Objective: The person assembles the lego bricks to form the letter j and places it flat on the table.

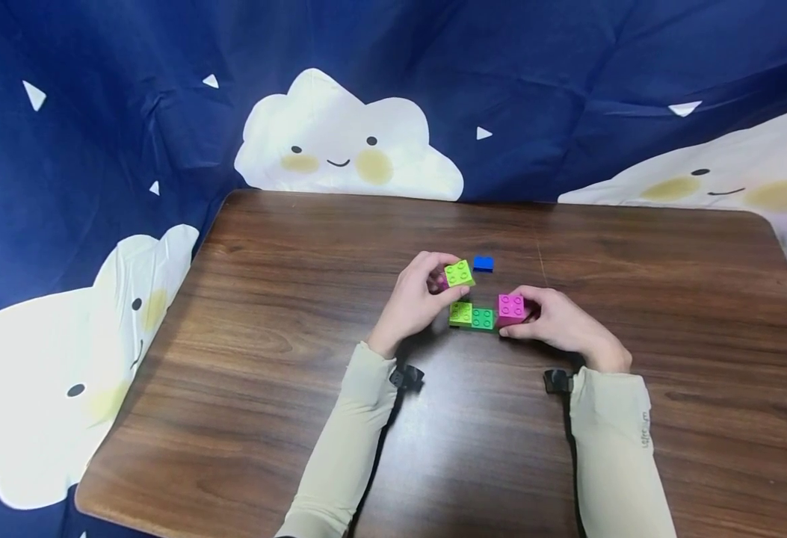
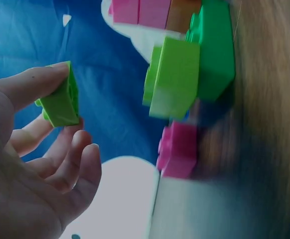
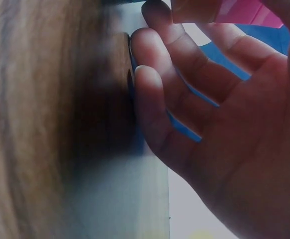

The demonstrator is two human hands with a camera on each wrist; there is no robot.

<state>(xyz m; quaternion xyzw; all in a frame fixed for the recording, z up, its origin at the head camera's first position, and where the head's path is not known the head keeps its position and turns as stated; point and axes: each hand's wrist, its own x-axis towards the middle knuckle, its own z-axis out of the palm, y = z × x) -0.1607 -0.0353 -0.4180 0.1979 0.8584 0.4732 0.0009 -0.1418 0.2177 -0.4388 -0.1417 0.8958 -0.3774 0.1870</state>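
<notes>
My left hand (image 1: 420, 295) pinches a lime green toy brick (image 1: 458, 273) between thumb and fingers, raised above the table. A pink brick (image 2: 177, 149) stands on the table behind it, partly hidden in the head view. Just in front, a second lime brick (image 1: 461, 312) is joined to a green brick (image 1: 483, 318), apparently raised on one end of it. To the right of these, my right hand (image 1: 557, 320) grips a pink block (image 1: 510, 308) between thumb and fingers. The left wrist view shows an orange-brown part (image 2: 183, 15) joined to that pink block.
A small blue brick (image 1: 483, 264) lies beyond the hands. The brown wooden table (image 1: 265, 336) extends to both sides. Dark blue cloth (image 1: 521, 60) with white clouds hangs behind its far edge and on the left.
</notes>
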